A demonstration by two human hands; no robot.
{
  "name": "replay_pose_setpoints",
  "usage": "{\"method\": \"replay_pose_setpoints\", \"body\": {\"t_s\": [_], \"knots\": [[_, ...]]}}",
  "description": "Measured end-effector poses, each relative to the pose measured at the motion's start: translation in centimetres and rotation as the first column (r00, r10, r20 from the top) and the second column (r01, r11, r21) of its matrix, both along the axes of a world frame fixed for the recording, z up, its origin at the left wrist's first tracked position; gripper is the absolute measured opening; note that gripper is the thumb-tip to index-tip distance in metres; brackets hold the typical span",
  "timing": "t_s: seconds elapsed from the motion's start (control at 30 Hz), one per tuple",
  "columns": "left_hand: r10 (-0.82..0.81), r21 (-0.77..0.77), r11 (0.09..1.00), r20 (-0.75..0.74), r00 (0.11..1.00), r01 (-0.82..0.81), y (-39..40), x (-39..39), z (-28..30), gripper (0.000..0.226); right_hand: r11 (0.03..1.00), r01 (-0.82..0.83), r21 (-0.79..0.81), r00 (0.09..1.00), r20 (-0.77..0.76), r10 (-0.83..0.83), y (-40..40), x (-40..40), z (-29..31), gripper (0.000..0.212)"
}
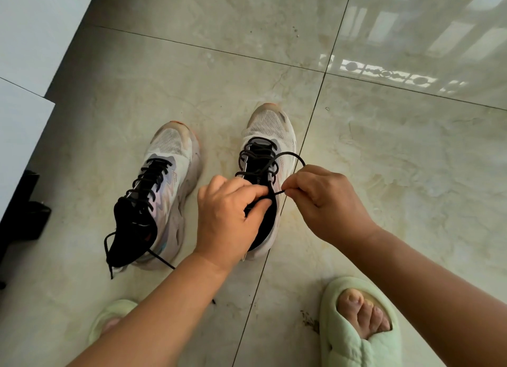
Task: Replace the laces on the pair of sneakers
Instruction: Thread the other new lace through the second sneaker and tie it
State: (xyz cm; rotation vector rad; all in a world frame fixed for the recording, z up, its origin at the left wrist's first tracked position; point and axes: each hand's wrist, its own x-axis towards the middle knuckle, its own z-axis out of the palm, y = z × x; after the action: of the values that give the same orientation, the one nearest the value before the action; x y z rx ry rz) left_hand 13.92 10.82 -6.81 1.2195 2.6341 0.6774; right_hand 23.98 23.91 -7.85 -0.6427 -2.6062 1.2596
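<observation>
Pinching black lace, both hands hide right sneaker collar.

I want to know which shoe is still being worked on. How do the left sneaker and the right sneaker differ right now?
The right sneaker is being handled: the left hand and right hand pinch its black lace, which arcs up in a loop. The left sneaker lies untouched, its lace ends trailing loose on the floor. The left sneaker is angled; the right points straight ahead. Both are pale mesh with black laces.
</observation>
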Motion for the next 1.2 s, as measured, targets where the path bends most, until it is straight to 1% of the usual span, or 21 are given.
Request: {"method": "replay_pose_setpoints", "body": {"t_s": [0.13, 0.33, 0.47, 0.53, 0.63, 0.7, 0.8, 0.87, 0.97, 1.1, 1.2], "knots": [[0.014, 0.023, 1.0, 0.006, 1.0, -0.014, 0.0, 0.1, -0.1, 0.01, 1.0, -0.003, 0.007, 1.0, -0.031, 0.003, -0.2, -0.3, -0.1, 0.009], [0.03, 0.051, 0.998, 0.053, 0.998, -0.032, 0.2, 0.5, -0.2, 0.009, 0.999, -0.042, -0.017, 0.999, -0.006, 0.042, -0.5, -0.6, -0.3, 0.009], [0.037, 0.031, 0.999, 0.029, 0.999, -0.038, 0.2, 0.4, -0.2, 0.007, 0.999, -0.009, -0.032, 0.999, -0.044, 0.008, -0.7, -0.4, -0.2, 0.009], [0.028, 0.016, 0.999, 0.011, 1.0, -0.028, 0.4, 0.4, -0.2, 0.007, 0.998, 0.045, -0.04, 0.998, -0.039, -0.047, -1.2, 0.0, 0.1, 0.015], [0.025, 0.035, 0.999, 0.015, 1.0, -0.025, 0.6, 0.4, -0.3, 0.006, 0.991, 0.134, -0.008, 0.991, -0.009, -0.134, -1.8, 0.8, 0.2, 0.026], [0.018, 0.053, 0.998, 0.03, 0.999, -0.02, 0.7, 0.5, -0.5, 0.005, 0.991, 0.136, 0.001, 0.988, 0.07, -0.135, -1.9, 0.8, 0.1, 0.023], [-0.007, 0.103, 0.995, 0.087, 0.996, -0.002, 0.8, 0.4, -0.5, 0.005, 0.995, 0.095, 0.042, 0.974, 0.202, -0.102, -2.1, 0.2, -0.3, 0.019], [-0.039, 0.119, 0.993, 0.099, 0.994, 0.027, 0.7, 0.2, -0.3, 0.005, 0.989, 0.134, 0.066, 0.963, 0.225, -0.146, -2.8, -0.2, -0.5, 0.021], [-0.079, 0.131, 0.989, 0.072, 0.994, 0.069, -0.2, -0.4, 0.1, 0.007, 0.975, 0.216, 0.059, 0.938, 0.263, -0.224, -3.8, -0.4, -0.7, 0.028], [0.023, 0.106, 0.994, -0.022, 1.0, -0.021, -3.6, -2.2, 0.8, 0.016, 0.939, 0.343, -0.018, 0.902, 0.285, -0.324, -3.7, -0.2, -0.7, 0.028], [0.078, 0.063, 0.995, -0.054, 0.995, -0.074, -6.2, -3.3, 1.2, 0.022, 0.936, 0.352, -0.02, 0.901, 0.279, -0.333, -3.8, -0.3, -0.5, 0.027]]}}
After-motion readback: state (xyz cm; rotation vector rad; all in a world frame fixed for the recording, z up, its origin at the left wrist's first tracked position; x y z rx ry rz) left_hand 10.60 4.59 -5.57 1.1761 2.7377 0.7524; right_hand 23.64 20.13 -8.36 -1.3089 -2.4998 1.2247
